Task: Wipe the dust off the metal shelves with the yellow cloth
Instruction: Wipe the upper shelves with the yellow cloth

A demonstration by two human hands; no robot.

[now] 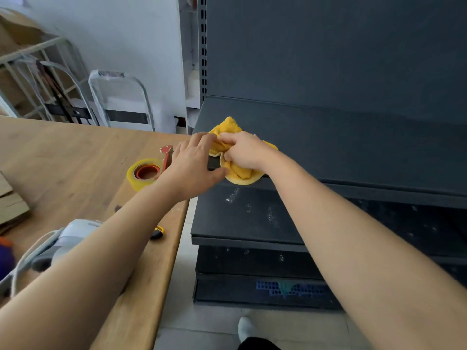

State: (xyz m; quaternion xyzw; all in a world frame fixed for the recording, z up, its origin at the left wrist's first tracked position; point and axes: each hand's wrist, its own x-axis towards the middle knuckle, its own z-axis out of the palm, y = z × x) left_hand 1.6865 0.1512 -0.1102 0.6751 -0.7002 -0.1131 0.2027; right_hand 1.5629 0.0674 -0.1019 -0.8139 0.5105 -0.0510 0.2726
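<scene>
A yellow cloth lies bunched on the front left corner of the upper dark metal shelf and hangs over its front edge. My right hand grips the cloth from above, fingers curled into it. My left hand holds the shelf's left front corner, its fingertips touching the cloth and its thumb under the edge. The lower metal shelf below shows white dust specks.
A wooden table stands at the left with a roll of clear tape, a red tape cutter, a grey device and a small yellow-black tool. Metal frames lean on the wall behind. A white shoe is on the tiled floor.
</scene>
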